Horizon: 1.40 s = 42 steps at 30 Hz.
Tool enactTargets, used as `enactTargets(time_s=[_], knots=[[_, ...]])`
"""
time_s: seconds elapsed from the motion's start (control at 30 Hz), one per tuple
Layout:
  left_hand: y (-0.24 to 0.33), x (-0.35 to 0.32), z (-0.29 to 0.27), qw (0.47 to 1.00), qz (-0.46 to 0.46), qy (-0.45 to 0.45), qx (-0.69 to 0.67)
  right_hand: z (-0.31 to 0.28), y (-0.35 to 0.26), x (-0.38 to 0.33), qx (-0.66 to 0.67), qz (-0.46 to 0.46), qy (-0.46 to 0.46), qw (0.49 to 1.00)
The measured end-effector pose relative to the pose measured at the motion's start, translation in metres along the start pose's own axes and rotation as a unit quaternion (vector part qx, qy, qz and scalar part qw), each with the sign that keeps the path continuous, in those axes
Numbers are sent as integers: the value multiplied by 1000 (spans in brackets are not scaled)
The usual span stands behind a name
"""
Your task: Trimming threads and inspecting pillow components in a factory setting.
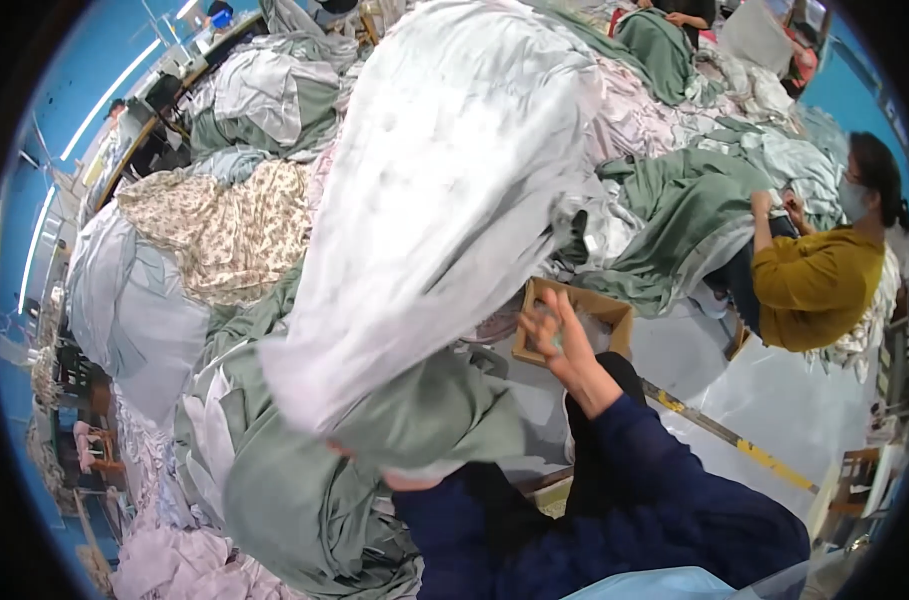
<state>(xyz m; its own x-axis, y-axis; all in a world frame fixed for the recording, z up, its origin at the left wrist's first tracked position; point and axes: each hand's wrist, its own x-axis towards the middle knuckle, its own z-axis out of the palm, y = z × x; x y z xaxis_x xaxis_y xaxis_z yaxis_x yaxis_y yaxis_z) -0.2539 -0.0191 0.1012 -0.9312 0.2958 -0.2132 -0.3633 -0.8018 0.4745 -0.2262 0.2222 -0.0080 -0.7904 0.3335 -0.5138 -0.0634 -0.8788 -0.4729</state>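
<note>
A large white sheet (444, 170) spreads across the middle, its near left end smeared by motion. The wrist of my left hand (416, 481) shows below that end, beside green fabric (434, 410); cloth covers most of the hand, and its fingers are hidden or blurred. My right hand (557, 338) is raised just right of the sheet with its fingers spread and nothing held. Behind that hand sits a cardboard box (619, 340) on the floor, with something clear inside.
Patterned floral cloth (229, 225) and more green fabric (294, 490) are heaped at the left. At the right a seated person in a mustard top (819, 285) handles green and white cloth. Yellow-and-black tape (744, 448) crosses the grey floor. Other people stand at the back.
</note>
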Motion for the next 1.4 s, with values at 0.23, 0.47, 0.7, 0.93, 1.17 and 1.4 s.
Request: enactTargets(time_s=[0.23, 0.47, 0.7, 0.93, 1.17, 1.4], knots=[[41, -133, -1, 954, 97, 46, 278, 154, 12, -19, -6, -67, -83, 994], [71, -223, 20, 772, 226, 101, 585, 204, 89, -158, -218, 20, -407, 887], [38, -259, 44, 566, 279, -22, 776, 97, 47, -244, -370, -217, -404, 808], [-116, -210, 5, 524, 128, -172, 824, -3, -38, -261, -497, -232, -418, 724], [-148, -253, -41, 488, 105, -263, 825, -66, 23, -226, -685, -289, -323, 586], [-57, -254, -82, 600, 374, 40, 707, -87, -15, -249, -623, -243, -343, 659]])
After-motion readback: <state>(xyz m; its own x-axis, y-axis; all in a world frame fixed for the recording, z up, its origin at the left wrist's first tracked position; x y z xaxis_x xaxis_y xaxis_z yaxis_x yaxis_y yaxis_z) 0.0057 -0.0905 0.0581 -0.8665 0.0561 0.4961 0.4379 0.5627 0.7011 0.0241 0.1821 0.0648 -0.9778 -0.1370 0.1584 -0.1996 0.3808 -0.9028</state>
